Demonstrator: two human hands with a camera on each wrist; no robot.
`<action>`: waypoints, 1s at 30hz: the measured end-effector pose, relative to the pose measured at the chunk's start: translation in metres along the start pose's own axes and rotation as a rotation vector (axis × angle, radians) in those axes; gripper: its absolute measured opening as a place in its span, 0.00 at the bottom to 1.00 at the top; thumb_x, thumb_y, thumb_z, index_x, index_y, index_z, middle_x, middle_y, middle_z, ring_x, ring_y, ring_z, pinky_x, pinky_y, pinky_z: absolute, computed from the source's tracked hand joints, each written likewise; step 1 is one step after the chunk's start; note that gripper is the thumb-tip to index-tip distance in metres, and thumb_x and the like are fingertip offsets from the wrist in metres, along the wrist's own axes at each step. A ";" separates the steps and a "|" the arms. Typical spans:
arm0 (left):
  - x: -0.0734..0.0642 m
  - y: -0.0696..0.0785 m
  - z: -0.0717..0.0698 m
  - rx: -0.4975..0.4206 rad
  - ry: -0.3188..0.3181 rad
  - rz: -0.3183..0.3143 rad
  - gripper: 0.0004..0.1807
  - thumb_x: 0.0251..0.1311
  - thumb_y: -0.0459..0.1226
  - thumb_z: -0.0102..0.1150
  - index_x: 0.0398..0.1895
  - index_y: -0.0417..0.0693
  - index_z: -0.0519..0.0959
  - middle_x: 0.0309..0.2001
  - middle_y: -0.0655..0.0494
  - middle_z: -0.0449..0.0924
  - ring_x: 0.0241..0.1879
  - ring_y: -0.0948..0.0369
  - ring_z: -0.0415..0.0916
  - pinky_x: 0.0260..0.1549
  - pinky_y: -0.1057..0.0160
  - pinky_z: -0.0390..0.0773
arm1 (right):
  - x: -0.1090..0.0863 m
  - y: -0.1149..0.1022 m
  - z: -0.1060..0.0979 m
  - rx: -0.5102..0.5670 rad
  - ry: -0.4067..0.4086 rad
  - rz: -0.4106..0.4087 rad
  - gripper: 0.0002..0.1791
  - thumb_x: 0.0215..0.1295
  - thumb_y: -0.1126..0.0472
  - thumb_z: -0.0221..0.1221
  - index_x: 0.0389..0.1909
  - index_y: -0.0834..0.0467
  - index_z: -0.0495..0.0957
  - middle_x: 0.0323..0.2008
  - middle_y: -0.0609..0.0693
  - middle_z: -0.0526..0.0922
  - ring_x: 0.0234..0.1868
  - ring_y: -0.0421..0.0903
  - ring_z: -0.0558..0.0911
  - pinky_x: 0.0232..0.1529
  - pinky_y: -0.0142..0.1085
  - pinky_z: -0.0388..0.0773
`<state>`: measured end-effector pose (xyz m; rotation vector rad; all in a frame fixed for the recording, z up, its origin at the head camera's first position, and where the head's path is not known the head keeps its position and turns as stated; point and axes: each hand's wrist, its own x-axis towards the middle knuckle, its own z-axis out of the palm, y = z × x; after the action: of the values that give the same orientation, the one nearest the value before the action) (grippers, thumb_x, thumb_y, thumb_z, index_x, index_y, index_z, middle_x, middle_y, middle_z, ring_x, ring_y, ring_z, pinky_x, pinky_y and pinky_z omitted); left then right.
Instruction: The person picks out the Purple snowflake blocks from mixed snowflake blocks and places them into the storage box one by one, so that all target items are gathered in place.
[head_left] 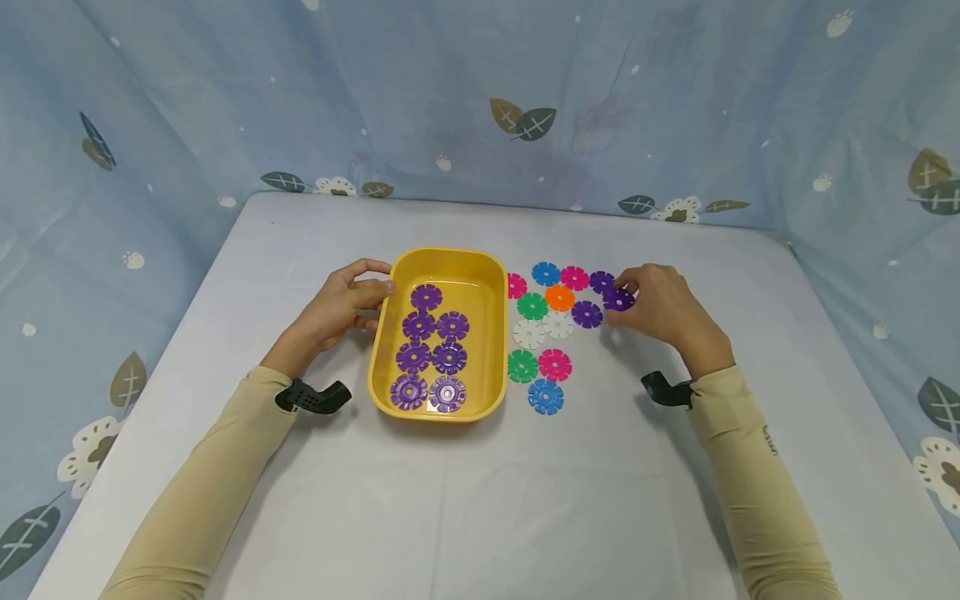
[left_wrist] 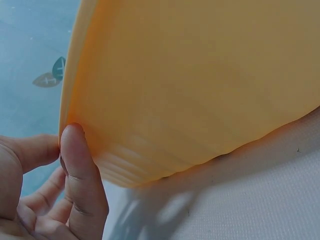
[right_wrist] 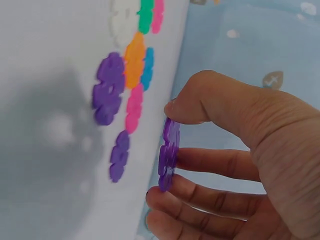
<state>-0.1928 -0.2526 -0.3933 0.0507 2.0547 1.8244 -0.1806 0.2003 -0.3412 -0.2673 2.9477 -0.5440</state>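
My left hand grips the left rim of a yellow tray between thumb and fingers. In the left wrist view, the tray's wall fills most of the picture. Inside the tray lie several purple snowflake discs, in two rough columns. With thumb and fingers, my right hand pinches another purple snowflake disc, which the right wrist view shows edge-on above the table. Two more purple discs, one farther back and one to the left, lie near that hand.
Right of the tray, loose discs lie flat on the white table: blue, pink, green, white and orange. The tray's right edge partly hides a pink one. A blue patterned curtain hangs behind.
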 end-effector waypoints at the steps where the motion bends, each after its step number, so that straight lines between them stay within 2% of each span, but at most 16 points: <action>1: 0.000 0.000 0.000 0.002 0.001 -0.001 0.26 0.71 0.44 0.59 0.67 0.46 0.65 0.54 0.40 0.80 0.36 0.58 0.82 0.26 0.64 0.83 | 0.000 -0.003 -0.001 0.002 0.006 -0.009 0.27 0.53 0.57 0.74 0.51 0.68 0.82 0.46 0.65 0.83 0.49 0.61 0.76 0.50 0.58 0.76; 8: 0.000 0.001 0.000 0.005 0.001 -0.002 0.26 0.71 0.44 0.58 0.67 0.46 0.65 0.55 0.39 0.79 0.37 0.58 0.82 0.26 0.63 0.84 | -0.003 -0.024 -0.008 -0.008 0.031 -0.054 0.27 0.51 0.58 0.75 0.50 0.68 0.82 0.45 0.65 0.83 0.47 0.60 0.78 0.46 0.55 0.80; 16: 0.000 0.000 0.001 -0.002 0.006 -0.002 0.26 0.71 0.44 0.59 0.66 0.46 0.65 0.53 0.41 0.80 0.36 0.58 0.81 0.25 0.64 0.83 | 0.000 -0.052 -0.013 -0.021 0.080 -0.174 0.24 0.49 0.57 0.75 0.46 0.66 0.85 0.38 0.59 0.84 0.40 0.54 0.79 0.41 0.49 0.82; 19: 0.000 0.000 0.001 -0.006 0.005 -0.003 0.25 0.71 0.43 0.58 0.66 0.46 0.65 0.53 0.41 0.80 0.35 0.59 0.81 0.25 0.64 0.83 | 0.001 -0.063 -0.014 -0.029 0.094 -0.207 0.25 0.48 0.56 0.75 0.46 0.66 0.85 0.38 0.58 0.84 0.40 0.53 0.80 0.41 0.48 0.83; 26: 0.000 0.000 0.001 0.002 0.012 -0.008 0.26 0.71 0.44 0.59 0.67 0.47 0.65 0.53 0.41 0.80 0.36 0.59 0.81 0.25 0.64 0.83 | 0.006 -0.089 -0.015 0.007 0.077 -0.227 0.28 0.50 0.55 0.76 0.51 0.63 0.84 0.43 0.56 0.81 0.44 0.52 0.78 0.43 0.47 0.85; 30: 0.000 0.001 0.002 -0.002 0.007 -0.009 0.26 0.71 0.44 0.59 0.67 0.47 0.65 0.54 0.41 0.80 0.36 0.58 0.81 0.25 0.64 0.83 | 0.011 -0.102 -0.013 0.006 0.072 -0.272 0.27 0.49 0.55 0.75 0.51 0.62 0.84 0.43 0.55 0.81 0.43 0.50 0.79 0.41 0.44 0.85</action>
<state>-0.1925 -0.2510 -0.3926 0.0347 2.0540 1.8237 -0.1778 0.1091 -0.2929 -0.6682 2.9959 -0.6066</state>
